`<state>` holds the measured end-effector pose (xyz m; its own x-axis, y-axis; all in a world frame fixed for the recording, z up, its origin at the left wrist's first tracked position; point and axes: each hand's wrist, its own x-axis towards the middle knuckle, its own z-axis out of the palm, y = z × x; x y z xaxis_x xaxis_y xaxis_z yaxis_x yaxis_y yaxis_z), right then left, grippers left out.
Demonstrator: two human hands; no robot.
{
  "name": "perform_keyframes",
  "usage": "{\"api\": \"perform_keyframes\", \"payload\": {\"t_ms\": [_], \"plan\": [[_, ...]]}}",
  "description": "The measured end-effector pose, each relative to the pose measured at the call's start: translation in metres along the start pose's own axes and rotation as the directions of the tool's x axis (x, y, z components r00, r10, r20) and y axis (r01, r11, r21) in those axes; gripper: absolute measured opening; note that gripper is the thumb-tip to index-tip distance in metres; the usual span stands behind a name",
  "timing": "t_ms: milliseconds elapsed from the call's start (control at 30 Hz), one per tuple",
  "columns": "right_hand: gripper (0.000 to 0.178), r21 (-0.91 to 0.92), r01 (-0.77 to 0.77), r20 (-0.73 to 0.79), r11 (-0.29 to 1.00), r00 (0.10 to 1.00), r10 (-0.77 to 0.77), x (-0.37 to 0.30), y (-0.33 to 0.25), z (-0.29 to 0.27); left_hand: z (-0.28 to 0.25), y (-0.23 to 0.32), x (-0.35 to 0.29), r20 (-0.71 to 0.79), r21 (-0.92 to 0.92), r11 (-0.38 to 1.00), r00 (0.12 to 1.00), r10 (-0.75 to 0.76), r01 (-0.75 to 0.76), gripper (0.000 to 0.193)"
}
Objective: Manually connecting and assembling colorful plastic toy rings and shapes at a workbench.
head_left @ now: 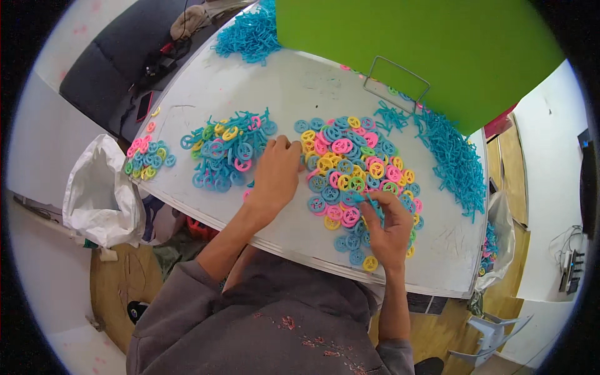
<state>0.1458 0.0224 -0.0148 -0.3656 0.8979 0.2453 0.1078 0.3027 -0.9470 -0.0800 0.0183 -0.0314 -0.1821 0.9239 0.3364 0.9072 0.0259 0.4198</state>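
My right hand [390, 231] is over the near side of a heap of small plastic wheels [342, 146] in blue, pink, yellow and green. Its thumb and fingers pinch a small blue branched plastic stick [374, 203]. At the heap's left edge, my left hand [277, 175] has its fingers curled downward; whatever they hold is hidden behind the hand. Left of that hand lies a second pile of wheels with blue sticks attached [226, 150]. Loose blue sticks [453, 159] form a long pile on the right side of the white table [300, 78].
A large green box [412, 50] stands at the table's back, beside a wire handle [400, 65]. More blue sticks [253, 34] lie at the far left. Some wheels [149, 156] sit by the left edge. White sacks [103, 187] flank the table, and a dark sofa [119, 62] is beyond.
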Motion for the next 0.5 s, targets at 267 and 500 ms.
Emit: {"api": "perform_keyframes", "payload": {"t_ms": [267, 500], "plan": [[0.021, -0.197, 0.052, -0.053, 0.979, 0.997, -0.064, 0.007, -0.005, 0.003, -0.027, 0.039, -0.024, 0.014, -0.608, 0.766, 0.967, -0.254, 0.210, 0.017], [0.022, -0.222, 0.114, -0.036, 0.968, 0.991, -0.125, 0.005, -0.001, 0.006, -0.018, 0.046, -0.036, 0.439, -0.851, 0.244, 0.885, -0.154, 0.465, 0.013]]}}
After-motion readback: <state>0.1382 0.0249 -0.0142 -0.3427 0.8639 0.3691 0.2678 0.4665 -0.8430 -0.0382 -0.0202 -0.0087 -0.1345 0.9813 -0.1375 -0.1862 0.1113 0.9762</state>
